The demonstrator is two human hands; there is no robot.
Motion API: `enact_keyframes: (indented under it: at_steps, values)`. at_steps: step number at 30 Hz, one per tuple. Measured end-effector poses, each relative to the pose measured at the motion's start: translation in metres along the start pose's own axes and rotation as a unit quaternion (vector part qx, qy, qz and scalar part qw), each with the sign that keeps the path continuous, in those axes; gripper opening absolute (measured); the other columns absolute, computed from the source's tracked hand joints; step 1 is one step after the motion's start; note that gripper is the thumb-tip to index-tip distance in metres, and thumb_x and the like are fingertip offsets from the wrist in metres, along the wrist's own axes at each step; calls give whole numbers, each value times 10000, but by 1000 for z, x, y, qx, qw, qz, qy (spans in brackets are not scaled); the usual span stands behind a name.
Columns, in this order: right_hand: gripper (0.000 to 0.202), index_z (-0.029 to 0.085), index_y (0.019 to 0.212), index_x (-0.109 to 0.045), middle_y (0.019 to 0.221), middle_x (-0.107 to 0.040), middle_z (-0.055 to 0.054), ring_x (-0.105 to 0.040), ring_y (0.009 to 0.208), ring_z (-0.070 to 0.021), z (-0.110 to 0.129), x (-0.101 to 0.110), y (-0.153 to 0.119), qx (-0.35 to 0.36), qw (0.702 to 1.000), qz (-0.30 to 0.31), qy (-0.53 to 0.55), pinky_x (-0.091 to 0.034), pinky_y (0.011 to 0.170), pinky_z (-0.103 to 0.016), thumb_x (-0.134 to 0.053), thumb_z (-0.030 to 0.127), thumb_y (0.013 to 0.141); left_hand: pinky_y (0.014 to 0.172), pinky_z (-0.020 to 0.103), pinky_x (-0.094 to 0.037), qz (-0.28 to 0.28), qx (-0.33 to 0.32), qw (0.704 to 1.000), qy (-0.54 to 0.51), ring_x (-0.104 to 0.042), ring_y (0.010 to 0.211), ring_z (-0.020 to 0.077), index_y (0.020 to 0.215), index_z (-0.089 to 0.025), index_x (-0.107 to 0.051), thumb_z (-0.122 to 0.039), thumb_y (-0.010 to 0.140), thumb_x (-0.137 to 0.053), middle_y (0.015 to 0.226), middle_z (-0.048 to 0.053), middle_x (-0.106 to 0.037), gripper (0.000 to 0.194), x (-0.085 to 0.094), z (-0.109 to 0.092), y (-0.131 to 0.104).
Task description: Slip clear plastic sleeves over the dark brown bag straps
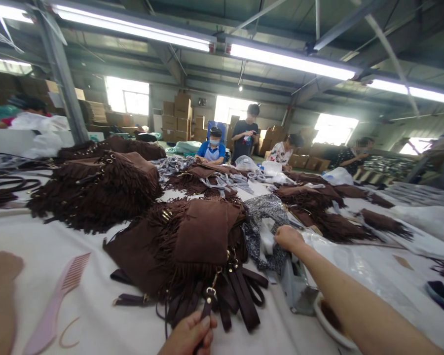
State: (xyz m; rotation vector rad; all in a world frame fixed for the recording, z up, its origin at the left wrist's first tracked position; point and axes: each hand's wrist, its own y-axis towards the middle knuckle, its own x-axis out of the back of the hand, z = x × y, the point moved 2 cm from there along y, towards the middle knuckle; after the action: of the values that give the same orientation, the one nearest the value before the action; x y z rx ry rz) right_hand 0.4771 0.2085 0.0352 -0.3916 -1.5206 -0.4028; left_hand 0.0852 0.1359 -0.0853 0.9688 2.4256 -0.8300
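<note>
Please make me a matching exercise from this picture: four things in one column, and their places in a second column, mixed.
Things:
1. pink plastic comb
2. dark brown leather strap with metal clasp
3. white plastic bag
4. brown fringed suede bag

Places:
A. gripped by the right hand
B. lying flat at the table's left edge
C. middle of the table
D. pinched in the left hand

Pairs: 1-B, 2-D, 3-A, 4-C

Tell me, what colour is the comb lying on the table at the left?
Pink. The comb lies on the white table, clearest in the head view.
</note>
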Motion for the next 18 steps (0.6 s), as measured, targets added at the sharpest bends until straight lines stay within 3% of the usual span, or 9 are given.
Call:
enact_keyframes:
  at_steps: [9,14,18]
  values:
    - [337,188,562,-705,662,-695,-85,-630,683,-202,-25,12,-31,24,996,-15,88,-373,589,-269,-635,468,738,451,196,-320,-55,-40,997,-33,-270,458,28,886,-165,-568,-477,742,-717,630,-69,-418,375,-27,-12,-26]
    - [410,180,532,-665,588,-666,-60,-619,653,-181,-24,18,-42,24,989,-38,143,-379,595,-254,-573,474,803,462,196,-318,-55,-62,996,-30,-295,472,32,895,-158,-567,-459,715,-740,641,-67,-416,392,-31,-13,-33]
    - [348,165,628,-693,568,-672,-39,-614,584,-153,-22,20,-53,19,981,-46,187,-398,580,-232,-536,401,831,479,194,-318,-57,-77,995,-32,-313,480,30,900,-158,-566,-449,703,-753,656,-65,-423,398,-33,-13,-38]
